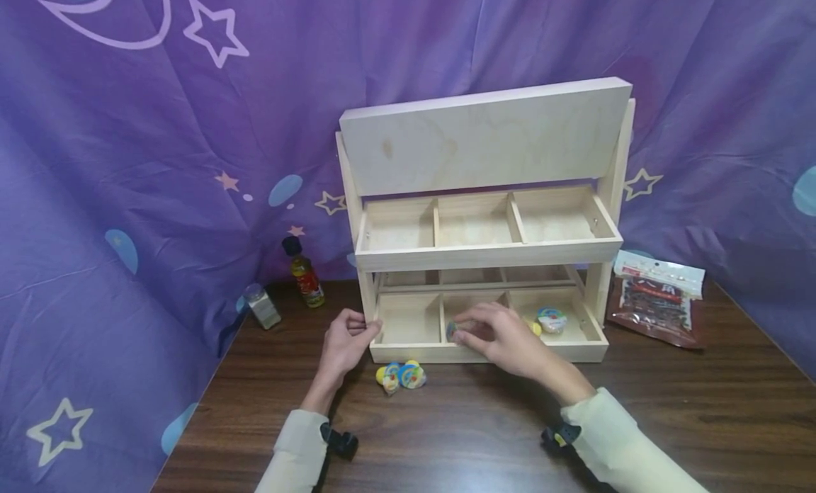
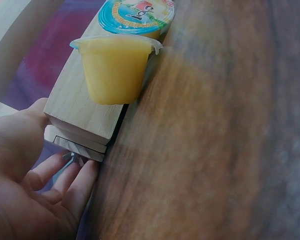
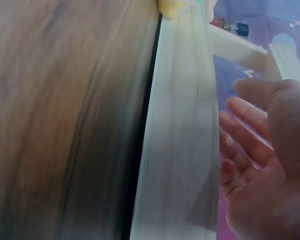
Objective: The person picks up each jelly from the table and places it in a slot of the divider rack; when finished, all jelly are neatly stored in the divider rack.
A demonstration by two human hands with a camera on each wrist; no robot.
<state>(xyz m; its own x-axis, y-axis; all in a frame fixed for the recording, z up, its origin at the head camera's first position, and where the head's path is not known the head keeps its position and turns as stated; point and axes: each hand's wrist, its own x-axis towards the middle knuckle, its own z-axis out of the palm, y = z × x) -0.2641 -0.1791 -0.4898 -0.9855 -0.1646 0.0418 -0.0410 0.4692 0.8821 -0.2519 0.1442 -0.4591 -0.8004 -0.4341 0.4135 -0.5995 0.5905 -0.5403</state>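
A pale wooden rack [image 1: 489,257] with divided trays stands on the table. My left hand [image 1: 347,344] grips the left end of its lower tray, thumb near the front corner and fingers at the side by a small metal fastener [image 2: 74,157]. My right hand [image 1: 503,337] reaches into the middle lower compartment, its fingers loosely bent. Beside its fingertips sits a jelly cup [image 1: 451,331], mostly hidden; the right wrist view shows nothing between the fingers. Jelly cups with yellow filling [image 2: 115,70] lie before the tray. Another jelly cup [image 1: 551,320] sits in the right compartment, a yellow one [image 1: 534,328] partly hidden nearby.
Left of the rack stand a small oil bottle [image 1: 307,277] and a clear spice jar [image 1: 262,307]. A brown and white packet [image 1: 656,299] lies to its right. Behind hangs a purple curtain [image 1: 159,195]. The upper tray [image 1: 487,255] overhangs the lower one.
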